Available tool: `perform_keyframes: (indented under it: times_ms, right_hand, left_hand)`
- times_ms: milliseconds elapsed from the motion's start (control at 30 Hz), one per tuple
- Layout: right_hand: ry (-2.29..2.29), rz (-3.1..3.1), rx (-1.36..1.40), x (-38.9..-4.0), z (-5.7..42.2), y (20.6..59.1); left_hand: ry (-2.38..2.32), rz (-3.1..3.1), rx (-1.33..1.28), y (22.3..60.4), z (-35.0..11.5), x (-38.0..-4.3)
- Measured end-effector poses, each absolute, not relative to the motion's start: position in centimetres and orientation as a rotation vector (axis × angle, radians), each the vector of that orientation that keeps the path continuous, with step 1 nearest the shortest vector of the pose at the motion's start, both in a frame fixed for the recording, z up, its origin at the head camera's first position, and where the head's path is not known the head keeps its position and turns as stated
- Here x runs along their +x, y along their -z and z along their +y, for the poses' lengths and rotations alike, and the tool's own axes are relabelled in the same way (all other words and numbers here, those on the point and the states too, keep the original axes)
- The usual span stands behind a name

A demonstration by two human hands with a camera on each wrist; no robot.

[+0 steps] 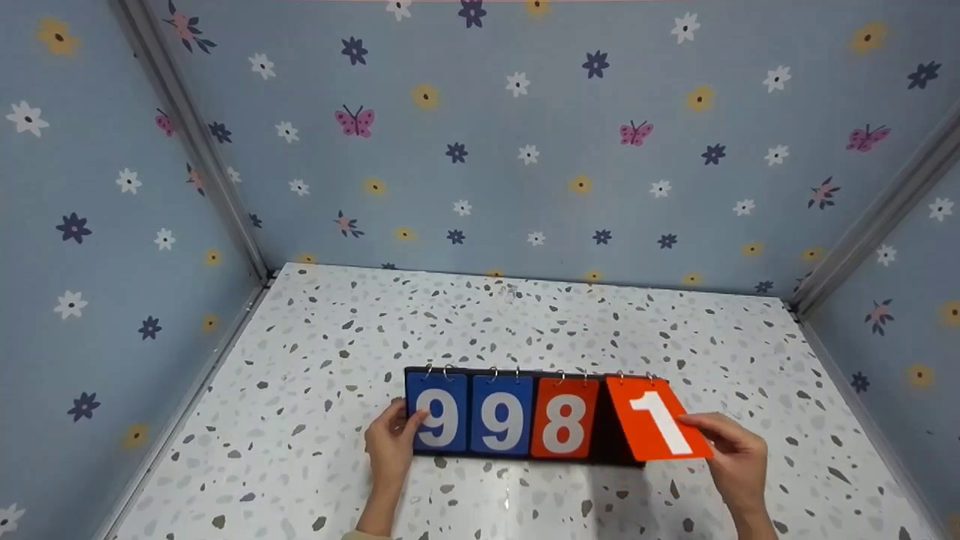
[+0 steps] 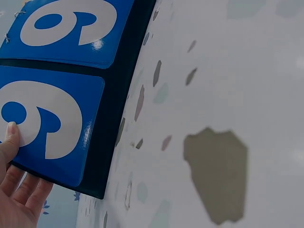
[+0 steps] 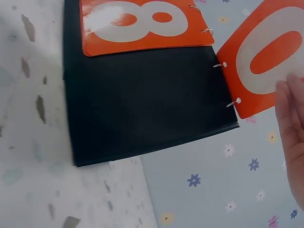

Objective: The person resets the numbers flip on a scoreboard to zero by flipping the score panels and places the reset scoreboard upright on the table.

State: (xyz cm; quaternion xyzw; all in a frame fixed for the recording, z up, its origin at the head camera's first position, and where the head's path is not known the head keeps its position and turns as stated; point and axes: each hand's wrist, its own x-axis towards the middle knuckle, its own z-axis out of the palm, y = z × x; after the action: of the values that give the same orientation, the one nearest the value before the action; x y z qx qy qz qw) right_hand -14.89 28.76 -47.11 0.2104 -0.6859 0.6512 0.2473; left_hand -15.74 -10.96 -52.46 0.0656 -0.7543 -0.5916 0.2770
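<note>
A black flip scoreboard [image 1: 611, 441] with number cards on metal rings stands tilted over the speckled tabletop. From left, its cards read a blue 9 [image 1: 437, 420], another blue 9 [image 1: 502, 416] and an orange-red 8 [image 1: 564, 420]. My left hand [image 1: 388, 444] grips the left end, thumb on the first card's face and the other fingers behind. At the right end, my right hand [image 1: 739, 456] pinches the edge of an orange-red card showing 1 [image 1: 664, 424], lifted off the backing. The right wrist view shows a 0 [image 3: 266, 66] on this raised card's underside, with bare black backing beside it.
A white tabletop [image 1: 330, 420] with grey and brown flecks lies under the scoreboard. Light blue flowered panels [image 1: 525, 195] enclose it at the back and both sides, joined by grey metal posts [image 1: 191, 127] at the corners.
</note>
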Motion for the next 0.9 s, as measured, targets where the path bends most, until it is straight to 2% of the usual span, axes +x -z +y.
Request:
perform_keyframes:
  times_ms: [200,433,900]
  right_hand:
    - [-1.741,-1.708,0.822,-16.4,28.1,44.2]
    - [-1.720,-1.636,0.954,-19.3,28.2,42.2]
    - [-1.579,-1.901,0.426,-24.4,27.1,41.3]
  left_hand:
    - [1.578,-2.031,0.170,52.6,-10.9,-15.8]
    - [1.611,-2.007,0.163,55.4,-11.6,-17.0]
    - [1.597,-2.007,0.139,55.2,-11.7,-16.9]
